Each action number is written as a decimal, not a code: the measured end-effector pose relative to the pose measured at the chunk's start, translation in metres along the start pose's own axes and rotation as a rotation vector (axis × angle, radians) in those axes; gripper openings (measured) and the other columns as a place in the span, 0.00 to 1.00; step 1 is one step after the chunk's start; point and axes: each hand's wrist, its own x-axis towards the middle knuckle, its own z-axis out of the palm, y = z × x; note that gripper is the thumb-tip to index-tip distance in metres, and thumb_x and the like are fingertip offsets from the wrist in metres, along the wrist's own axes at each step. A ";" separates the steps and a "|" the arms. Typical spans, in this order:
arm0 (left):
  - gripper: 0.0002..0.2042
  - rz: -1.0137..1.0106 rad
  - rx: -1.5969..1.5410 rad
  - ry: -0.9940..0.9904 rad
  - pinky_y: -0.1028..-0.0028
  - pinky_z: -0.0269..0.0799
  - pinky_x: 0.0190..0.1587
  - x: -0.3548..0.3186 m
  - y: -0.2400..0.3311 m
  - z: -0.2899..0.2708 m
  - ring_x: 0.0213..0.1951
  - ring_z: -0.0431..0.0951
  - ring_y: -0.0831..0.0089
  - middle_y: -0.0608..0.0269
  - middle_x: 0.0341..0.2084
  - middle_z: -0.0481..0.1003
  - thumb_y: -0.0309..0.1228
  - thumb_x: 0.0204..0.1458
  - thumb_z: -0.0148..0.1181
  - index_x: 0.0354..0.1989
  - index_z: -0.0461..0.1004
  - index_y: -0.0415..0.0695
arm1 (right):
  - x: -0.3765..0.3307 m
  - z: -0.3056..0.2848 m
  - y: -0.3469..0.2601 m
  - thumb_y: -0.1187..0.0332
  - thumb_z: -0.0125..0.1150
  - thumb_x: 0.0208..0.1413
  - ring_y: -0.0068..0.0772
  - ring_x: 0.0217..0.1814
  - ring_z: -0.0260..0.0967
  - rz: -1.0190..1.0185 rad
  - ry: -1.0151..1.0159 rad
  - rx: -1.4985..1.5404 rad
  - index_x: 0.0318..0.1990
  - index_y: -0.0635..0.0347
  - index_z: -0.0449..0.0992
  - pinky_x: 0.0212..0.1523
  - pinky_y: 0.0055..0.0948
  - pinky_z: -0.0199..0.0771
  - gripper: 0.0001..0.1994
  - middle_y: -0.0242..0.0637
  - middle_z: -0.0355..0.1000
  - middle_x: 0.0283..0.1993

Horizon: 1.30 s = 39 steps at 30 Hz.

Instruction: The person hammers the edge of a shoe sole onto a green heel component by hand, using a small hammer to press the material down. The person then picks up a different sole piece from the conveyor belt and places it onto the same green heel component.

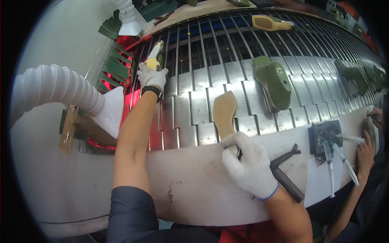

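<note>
My left hand, in a white knit glove, reaches far out over the slatted conveyor. It is closed around the near end of a shoe last with a yellow and white underside and a green side. My right hand, also gloved, is above the near edge of the conveyor, closed on the heel end of a shoe last with a tan sole. That sole faces up and its toe points away from me. Beside my right hand a dark-headed hammer lies on the pale worktop.
Green shoe lasts sit on the metal conveyor, with a tan-soled one farther back. White hose nozzles stand at left beside green strip flaps. At right are syringes, a dark pad and a co-worker's hands.
</note>
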 end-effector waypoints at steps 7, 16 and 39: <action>0.58 0.260 -0.443 -0.076 0.58 0.62 0.77 -0.158 -0.029 -0.132 0.74 0.68 0.45 0.35 0.72 0.66 0.45 0.44 0.84 0.79 0.55 0.29 | -0.012 -0.004 0.018 0.70 0.62 0.64 0.36 0.45 0.80 -0.159 0.251 0.021 0.59 0.66 0.77 0.50 0.39 0.80 0.18 0.44 0.80 0.41; 0.55 0.577 -0.122 0.124 0.53 0.64 0.76 -0.340 -0.199 -0.263 0.71 0.69 0.42 0.38 0.71 0.67 0.30 0.47 0.84 0.82 0.54 0.36 | -0.060 -0.029 -0.034 0.68 0.72 0.56 0.47 0.42 0.81 -0.488 0.065 -0.709 0.40 0.59 0.74 0.41 0.44 0.84 0.12 0.41 0.80 0.43; 0.33 0.538 -0.527 0.139 0.56 0.72 0.68 -0.368 -0.219 -0.255 0.63 0.76 0.46 0.41 0.64 0.73 0.29 0.57 0.79 0.70 0.71 0.33 | -0.096 0.061 -0.035 0.55 0.71 0.70 0.17 0.27 0.70 0.320 0.116 0.247 0.31 0.62 0.81 0.31 0.23 0.71 0.20 0.28 0.74 0.24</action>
